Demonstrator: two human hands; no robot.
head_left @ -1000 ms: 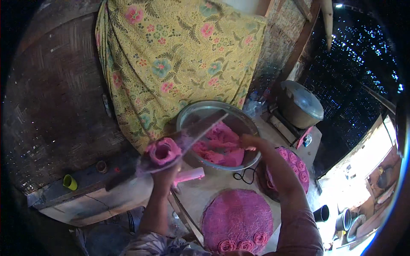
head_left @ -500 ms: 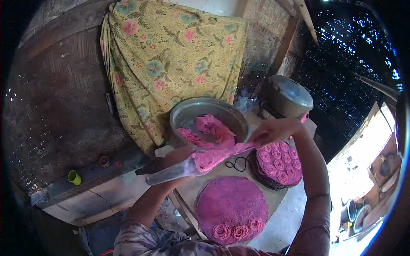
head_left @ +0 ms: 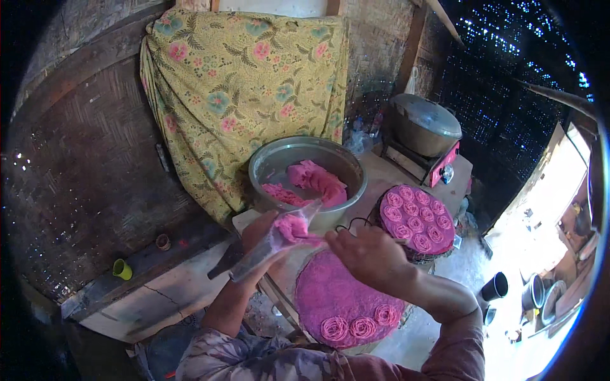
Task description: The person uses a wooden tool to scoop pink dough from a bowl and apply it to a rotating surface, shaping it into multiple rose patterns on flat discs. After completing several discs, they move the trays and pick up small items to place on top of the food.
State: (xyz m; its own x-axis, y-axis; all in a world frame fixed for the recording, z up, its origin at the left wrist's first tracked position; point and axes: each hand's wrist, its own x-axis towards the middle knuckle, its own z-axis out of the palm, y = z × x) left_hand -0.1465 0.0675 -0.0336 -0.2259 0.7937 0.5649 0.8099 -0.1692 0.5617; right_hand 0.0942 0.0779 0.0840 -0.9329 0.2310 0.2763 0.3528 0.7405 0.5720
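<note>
My left hand (head_left: 259,230) is closed round a clear piping bag (head_left: 251,257), its mouth folded open and pink paste (head_left: 291,227) inside. In my right hand (head_left: 365,254) is a thin spatula-like tool (head_left: 312,240) smeared with pink paste; its tip is at the bag's mouth, and its exact shape is hidden. Below my hands lies a large round pink cake (head_left: 340,292) with several rosettes along its near edge. Beyond my hands stands a wide metal basin (head_left: 257,181) holding a mound of pink paste (head_left: 321,184).
Right of the basin, a second round pink cake (head_left: 416,219) is covered with rosettes. Behind it a lidded pot (head_left: 422,127) sits on a pink stove (head_left: 445,165). Floral cloth (head_left: 254,89) hangs at the back. A yellow-green cup (head_left: 122,270) is on the left ledge.
My right hand has come down and left from beside the basin, bringing the tool to the bag. The pink paste has moved deeper into the bag's mouth. The view has shifted slightly.
</note>
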